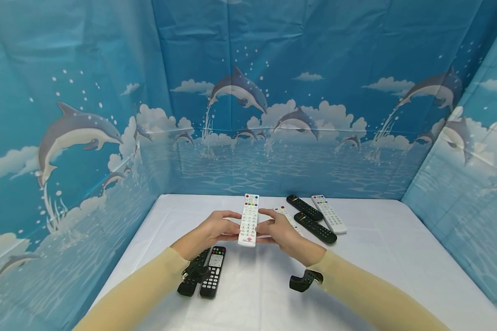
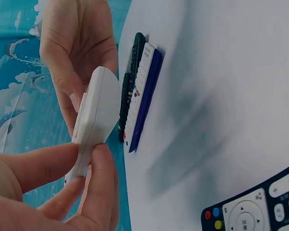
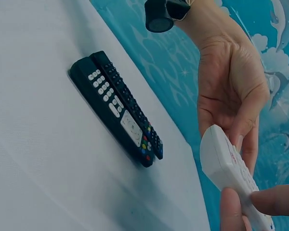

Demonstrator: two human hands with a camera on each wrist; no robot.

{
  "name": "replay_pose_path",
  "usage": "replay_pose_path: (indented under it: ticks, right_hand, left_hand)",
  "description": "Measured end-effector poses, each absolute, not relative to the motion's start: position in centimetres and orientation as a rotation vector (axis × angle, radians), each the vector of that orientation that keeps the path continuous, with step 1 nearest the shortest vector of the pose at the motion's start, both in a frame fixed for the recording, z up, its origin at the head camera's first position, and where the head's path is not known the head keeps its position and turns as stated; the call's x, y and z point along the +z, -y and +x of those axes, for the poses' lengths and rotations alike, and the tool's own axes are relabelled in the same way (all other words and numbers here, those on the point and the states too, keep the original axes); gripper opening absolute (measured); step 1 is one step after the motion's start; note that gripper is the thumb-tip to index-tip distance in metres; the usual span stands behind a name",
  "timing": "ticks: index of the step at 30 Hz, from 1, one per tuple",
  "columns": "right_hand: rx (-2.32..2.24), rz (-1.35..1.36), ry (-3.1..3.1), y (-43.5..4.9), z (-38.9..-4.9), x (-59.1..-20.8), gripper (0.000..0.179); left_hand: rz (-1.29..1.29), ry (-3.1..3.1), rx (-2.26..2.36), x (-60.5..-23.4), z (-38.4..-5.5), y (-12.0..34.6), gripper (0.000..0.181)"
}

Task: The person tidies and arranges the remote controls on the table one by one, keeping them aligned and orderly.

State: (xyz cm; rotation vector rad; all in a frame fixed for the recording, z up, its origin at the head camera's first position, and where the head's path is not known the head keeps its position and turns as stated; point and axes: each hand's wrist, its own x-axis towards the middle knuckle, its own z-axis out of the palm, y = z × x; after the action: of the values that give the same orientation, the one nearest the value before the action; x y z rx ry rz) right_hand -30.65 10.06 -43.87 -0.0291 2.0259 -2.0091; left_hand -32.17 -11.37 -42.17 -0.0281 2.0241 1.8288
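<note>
Well above table (image 1: 397, 243), white remote (image 1: 249, 221), hands (image 1: 216, 227) (image 1: 282, 233) pinching side edges

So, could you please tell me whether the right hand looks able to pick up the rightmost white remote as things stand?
Probably not without letting go: the right hand and left hand both hold the raised remote. Otherwise the way looks free, as nothing seems to cover the rightmost white remote.
</note>
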Motion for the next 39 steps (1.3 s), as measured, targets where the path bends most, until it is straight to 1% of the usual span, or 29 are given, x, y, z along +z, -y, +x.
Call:
replay_pose_path:
  ticks: [12,19,28,39]
  right_hand:
    - [-1.944,-0.068,-2.045,-9.1,-28.7,-44.7,0.079]
    - [-1.92,-0.081,-2.034,-8.8,-27.6,-45.3,0.082]
    - [-1.897,-0.097,-2.029,-8.4,-26.1,-46.3,0.087]
    - [-1.862,-0.129,-2.0,-7.9,-24.5,-47.9,0.089]
  left_hand:
    - [-0.008,-2.074,1.784,-42.6,-29.2,12.5,0.053]
    - [0.045,-2.113,1.741,-43.0,-27.5,13.1,0.054]
    - [0.028,-2.139,1.706,-43.8,-25.7,13.3,0.055]
    - [0.066,-2.241,1.594,-44.9,-23.8,13.5,0.052]
